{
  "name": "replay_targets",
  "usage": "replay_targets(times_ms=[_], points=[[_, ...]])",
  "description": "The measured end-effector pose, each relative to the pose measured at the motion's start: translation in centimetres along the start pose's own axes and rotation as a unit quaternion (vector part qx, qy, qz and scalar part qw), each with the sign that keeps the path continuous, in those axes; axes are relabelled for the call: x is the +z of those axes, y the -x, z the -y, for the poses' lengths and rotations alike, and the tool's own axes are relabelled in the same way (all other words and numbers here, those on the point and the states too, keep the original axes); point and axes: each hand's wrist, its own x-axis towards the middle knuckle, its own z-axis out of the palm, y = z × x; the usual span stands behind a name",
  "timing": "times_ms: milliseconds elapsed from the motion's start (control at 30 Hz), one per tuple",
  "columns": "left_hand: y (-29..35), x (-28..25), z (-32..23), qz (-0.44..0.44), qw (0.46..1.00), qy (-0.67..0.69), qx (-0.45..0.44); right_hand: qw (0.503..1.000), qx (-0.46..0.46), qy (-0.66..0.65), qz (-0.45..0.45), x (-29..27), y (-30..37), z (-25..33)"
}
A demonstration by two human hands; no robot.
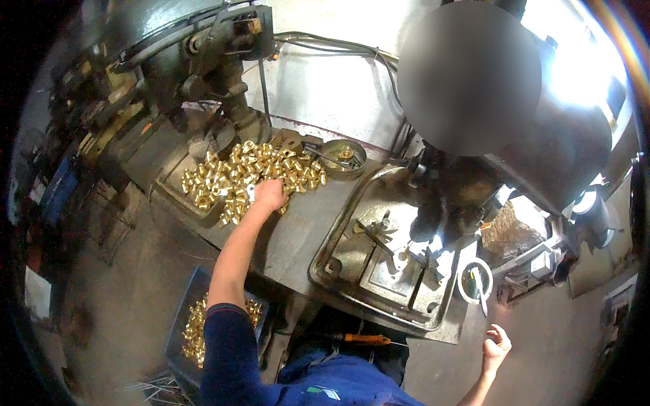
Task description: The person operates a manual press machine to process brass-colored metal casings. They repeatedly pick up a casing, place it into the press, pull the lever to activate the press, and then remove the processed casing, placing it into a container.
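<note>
My left hand (271,194) reaches into a heap of small brass fittings (233,172) spread over the metal bench and a shallow tray. Its fingers are curled down among the pieces, and what lies between them is hidden. Off the bench's right front corner, my right hand (496,346) hangs in the air, its fingers loosely bent and apart, with nothing seen in them. Nearest to it is a white cup (474,281) with a light-handled tool standing in it. The drill-press-like machine's metal base (325,267) carries a clamped plate and fixture between my two hands.
Behind the heap sits a round metal bowl (342,159) with loose bits inside. A blue bin (177,325) of brass pieces stands below the bench at left. A dark machine column (233,101) rises at back left. An orange-handled tool (365,339) lies by my waist.
</note>
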Motion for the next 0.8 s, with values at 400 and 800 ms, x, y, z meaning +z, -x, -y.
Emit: replay_targets(times_ms=[400, 800], points=[[9.2, -6.1, -3.9, 0.081, 0.833, 0.542, 0.074, 0.982, -0.017, -0.142, 0.123, 3.5, 3.1, 6.7], [23.2, -5.9, -16.6, 0.203, 0.786, 0.228, 0.537, 0.656, 0.104, -0.506, 0.551, 16.2, 4.9, 12.0]])
